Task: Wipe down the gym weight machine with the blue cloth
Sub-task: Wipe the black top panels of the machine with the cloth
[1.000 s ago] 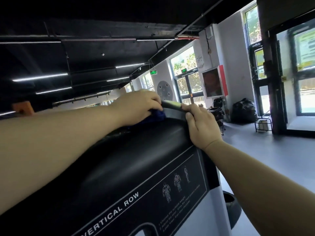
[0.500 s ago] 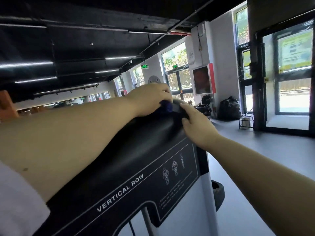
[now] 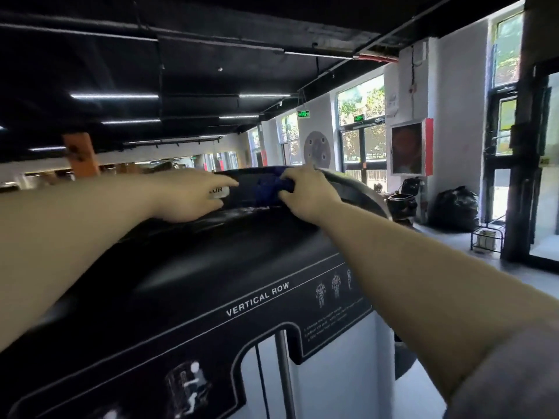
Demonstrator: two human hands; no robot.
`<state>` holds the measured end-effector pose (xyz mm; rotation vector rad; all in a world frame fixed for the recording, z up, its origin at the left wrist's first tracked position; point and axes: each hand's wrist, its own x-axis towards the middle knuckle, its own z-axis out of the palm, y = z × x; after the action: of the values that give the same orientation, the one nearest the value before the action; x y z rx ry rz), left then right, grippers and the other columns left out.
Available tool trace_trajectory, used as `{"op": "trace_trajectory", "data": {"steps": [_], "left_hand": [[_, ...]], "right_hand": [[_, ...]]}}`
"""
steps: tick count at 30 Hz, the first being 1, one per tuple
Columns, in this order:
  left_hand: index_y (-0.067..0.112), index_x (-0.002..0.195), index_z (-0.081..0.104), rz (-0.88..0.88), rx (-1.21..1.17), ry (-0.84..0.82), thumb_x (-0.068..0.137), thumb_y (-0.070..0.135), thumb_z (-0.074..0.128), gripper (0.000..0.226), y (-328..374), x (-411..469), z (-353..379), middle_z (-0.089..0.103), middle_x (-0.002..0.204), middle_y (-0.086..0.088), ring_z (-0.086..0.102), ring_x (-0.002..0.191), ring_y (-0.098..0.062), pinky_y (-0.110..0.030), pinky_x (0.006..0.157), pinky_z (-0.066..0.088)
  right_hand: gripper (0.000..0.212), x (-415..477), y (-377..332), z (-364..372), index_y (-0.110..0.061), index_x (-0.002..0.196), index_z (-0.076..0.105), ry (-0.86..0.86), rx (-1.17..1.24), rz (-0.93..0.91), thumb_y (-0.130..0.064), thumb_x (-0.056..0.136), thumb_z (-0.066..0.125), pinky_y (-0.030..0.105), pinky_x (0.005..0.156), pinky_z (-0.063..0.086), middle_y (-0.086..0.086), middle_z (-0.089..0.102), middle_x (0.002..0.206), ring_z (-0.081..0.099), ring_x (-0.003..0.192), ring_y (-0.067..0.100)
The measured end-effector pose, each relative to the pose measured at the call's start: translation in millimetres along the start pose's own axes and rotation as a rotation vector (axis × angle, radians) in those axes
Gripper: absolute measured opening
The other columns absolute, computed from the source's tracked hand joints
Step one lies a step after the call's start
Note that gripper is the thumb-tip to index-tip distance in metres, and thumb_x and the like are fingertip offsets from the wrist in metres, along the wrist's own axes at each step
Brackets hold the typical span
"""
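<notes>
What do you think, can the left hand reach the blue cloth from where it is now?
Probably yes. The left hand rests on the machine top, fingers pointing at the blue cloth, with only bare black surface between. The right hand grips the cloth's right side.

The weight machine [image 3: 211, 267] (black-topped, labelled VERTICAL ROW) bore the bunched blue cloth [image 3: 267, 189] near its far edge, with the left hand [image 3: 193, 196] resting just beside it.
</notes>
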<state>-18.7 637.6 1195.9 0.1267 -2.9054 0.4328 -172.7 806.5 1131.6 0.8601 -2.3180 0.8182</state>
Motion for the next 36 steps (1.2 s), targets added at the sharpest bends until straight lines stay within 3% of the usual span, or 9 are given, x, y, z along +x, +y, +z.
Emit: {"op": "trace_trajectory", "data": {"steps": [6, 14, 19, 21, 23, 25, 31, 34, 36], "left_hand": [[0.039, 0.154, 0.017, -0.204, 0.071, -0.121, 0.103, 0.038, 0.044, 0.058, -31.2, -61.5, -3.3, 0.028, 0.159, 0.001, 0.033, 0.142, -0.023, -0.035, 0.114, 0.029], [0.033, 0.156, 0.006, -0.348, 0.049, -0.039, 0.103, 0.042, 0.042, 0.065, -60.3, -115.0, 17.4, 0.001, 0.164, 0.011, 0.004, 0.151, -0.020, -0.040, 0.123, 0.012], [0.038, 0.155, 0.014, -0.370, -0.073, 0.139, 0.103, 0.042, 0.039, 0.057, -73.6, -126.8, 30.5, 0.008, 0.163, 0.016, 0.010, 0.150, -0.018, -0.039, 0.120, 0.015], [0.038, 0.153, 0.024, -0.373, -0.131, 0.219, 0.103, 0.037, 0.041, 0.052, -74.2, -125.3, 30.5, 0.022, 0.161, 0.012, 0.025, 0.146, -0.019, -0.037, 0.113, 0.028], [0.036, 0.147, 0.038, -0.407, -0.234, 0.324, 0.103, 0.029, 0.042, 0.046, -73.8, -124.9, 29.8, 0.044, 0.150, 0.004, 0.049, 0.126, -0.022, -0.029, 0.085, 0.045], [0.030, 0.137, 0.054, -0.457, -0.352, 0.446, 0.101, 0.021, 0.042, 0.038, -73.9, -127.3, 29.7, 0.061, 0.128, -0.003, 0.057, 0.094, -0.024, -0.020, 0.059, 0.037], [0.034, 0.131, 0.058, -0.508, -0.444, 0.515, 0.105, 0.021, 0.037, 0.036, -74.2, -164.2, 41.5, 0.063, 0.109, 0.012, 0.054, 0.052, -0.005, -0.015, 0.041, 0.033], [0.032, 0.133, 0.057, -0.529, -0.400, 0.548, 0.105, 0.020, 0.037, 0.036, -67.2, -171.7, 42.9, 0.055, 0.136, 0.009, 0.046, 0.060, -0.003, -0.011, 0.052, 0.034], [0.028, 0.133, 0.058, -0.548, -0.372, 0.580, 0.104, 0.018, 0.038, 0.036, -62.3, -173.5, 43.4, 0.052, 0.144, 0.005, 0.058, 0.091, -0.010, -0.018, 0.074, 0.040]], "right_hand": [[0.035, 10.1, -30.8, -8.9, -0.015, 0.124, 0.051, -0.005, -0.058, 0.164, -0.006, 0.090, 0.057, 0.041, 0.081, 0.052, 0.014, 0.055, 0.121, 0.056, 0.106, 0.034], [0.031, 7.7, -122.1, 24.7, -0.022, 0.109, 0.065, -0.160, 0.067, -0.184, -0.004, 0.087, 0.052, 0.029, 0.073, 0.040, 0.005, 0.060, 0.107, 0.056, 0.093, 0.025], [0.028, 19.5, -101.8, 19.7, -0.017, 0.113, 0.059, -0.037, -0.066, 0.044, -0.002, 0.090, 0.051, 0.034, 0.072, 0.043, 0.011, 0.054, 0.111, 0.053, 0.088, 0.030], [0.029, 13.7, -127.5, 32.1, -0.017, 0.118, 0.058, -0.026, -0.038, 0.021, -0.009, 0.091, 0.053, 0.036, 0.077, 0.047, 0.013, 0.050, 0.119, 0.057, 0.100, 0.034], [0.029, 1.5, -168.0, 48.2, -0.019, 0.117, 0.058, -0.042, 0.072, -0.123, -0.022, 0.088, 0.057, 0.031, 0.077, 0.043, 0.011, 0.050, 0.119, 0.056, 0.104, 0.034], [0.025, -14.4, -197.6, 57.2, -0.022, 0.108, 0.060, -0.081, 0.215, -0.257, -0.034, 0.086, 0.057, 0.029, 0.074, 0.039, 0.009, 0.053, 0.112, 0.056, 0.098, 0.028], [0.017, -1.7, -178.8, 40.6, -0.023, 0.095, 0.049, -0.133, 0.068, -0.214, -0.025, 0.088, 0.064, 0.029, 0.070, 0.041, 0.008, 0.059, 0.109, 0.051, 0.087, 0.022], [0.028, -12.0, -203.5, 42.2, -0.023, 0.112, 0.053, -0.162, 0.111, -0.331, -0.018, 0.086, 0.062, 0.030, 0.070, 0.038, 0.007, 0.057, 0.108, 0.054, 0.094, 0.026], [0.026, -38.4, -224.3, 48.5, -0.021, 0.109, 0.058, -0.167, 0.214, -0.462, -0.029, 0.085, 0.061, 0.029, 0.073, 0.038, 0.007, 0.057, 0.109, 0.053, 0.096, 0.026]]}}
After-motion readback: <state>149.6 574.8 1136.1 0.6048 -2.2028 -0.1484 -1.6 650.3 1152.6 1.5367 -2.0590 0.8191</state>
